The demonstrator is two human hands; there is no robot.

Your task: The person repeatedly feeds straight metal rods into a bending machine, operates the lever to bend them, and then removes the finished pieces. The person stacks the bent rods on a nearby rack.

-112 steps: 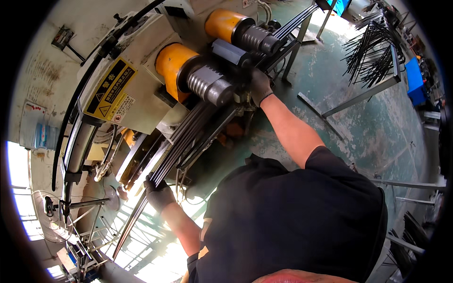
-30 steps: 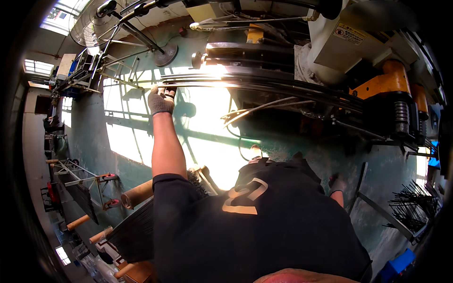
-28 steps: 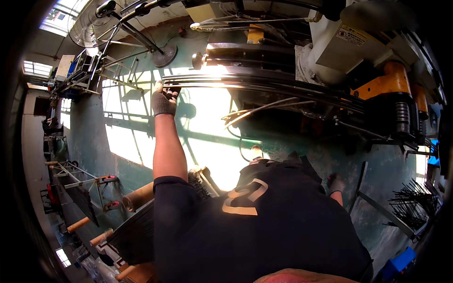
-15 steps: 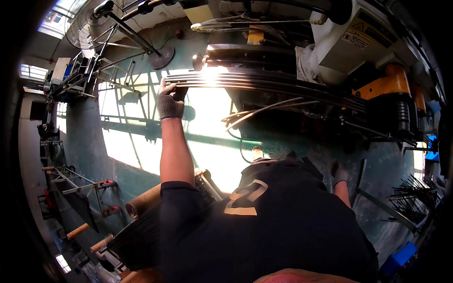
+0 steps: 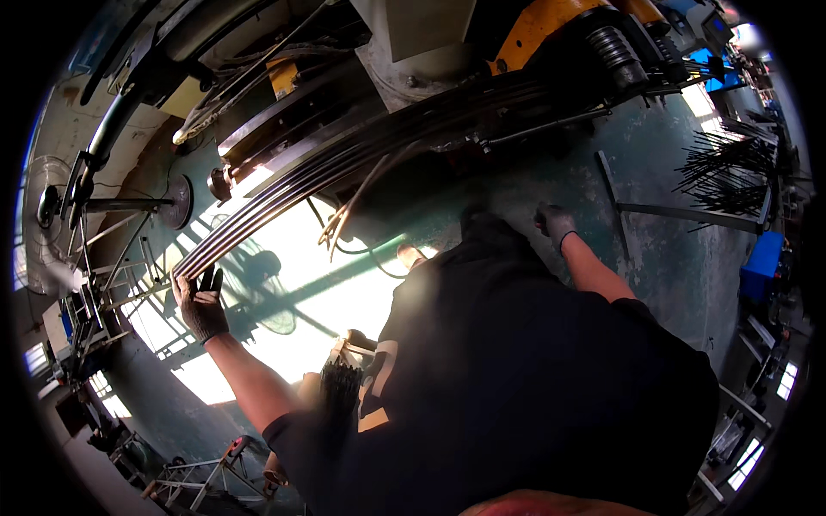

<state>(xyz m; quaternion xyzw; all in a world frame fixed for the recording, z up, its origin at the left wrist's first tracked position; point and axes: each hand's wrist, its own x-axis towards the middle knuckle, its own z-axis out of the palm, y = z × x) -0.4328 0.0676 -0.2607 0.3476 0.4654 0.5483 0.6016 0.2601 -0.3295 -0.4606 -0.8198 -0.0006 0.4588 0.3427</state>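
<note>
A bundle of long dark metal rods (image 5: 284, 199) slants down from the machine toward the lower left. My left hand (image 5: 200, 311), in a dark knit glove, is at their free ends. The rod ends lie between its thumb and fingers, and the fingertips are partly in shadow. My right hand (image 5: 555, 223), in a greyish glove, hangs over the green floor to the right of my body. Its fingers are curled in, with nothing showing in them, and it is apart from the rods.
A machine with an orange arm (image 5: 542, 34) and a coil spring (image 5: 615, 56) stands ahead. Pale hoses (image 5: 348, 211) hang below the rods. At right are a metal frame (image 5: 688, 215), a pile of thin black rods (image 5: 731, 172) and a blue box (image 5: 762, 267). A fan's round base (image 5: 178, 202) is at left.
The view has turned, so the machine and rods now slant toward the lower left. My left hand is still at the rod ends. The right hand shows more fully, out from beside my body.
</note>
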